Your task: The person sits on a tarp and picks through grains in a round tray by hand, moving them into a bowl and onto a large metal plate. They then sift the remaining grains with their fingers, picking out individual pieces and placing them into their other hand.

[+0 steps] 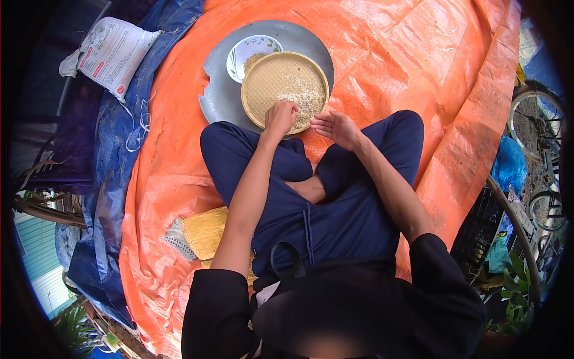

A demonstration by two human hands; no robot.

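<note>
Shirt nearest. Left hand: fingers curled, contents unclear, over basket, tray's near edge. Right hand: fingers extended, seemingly empty. Work low; limit spills.

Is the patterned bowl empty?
Not empty: tan grains show inside the bowl. The woven tray hides part, so I cannot tell how full.

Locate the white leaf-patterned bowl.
In the head view, the white leaf-patterned bowl sits on the grey metal tray, left of and beyond the round tan woven tray.

Outdoor yard: orange tarp, bicycle, leafy plants.
</note>
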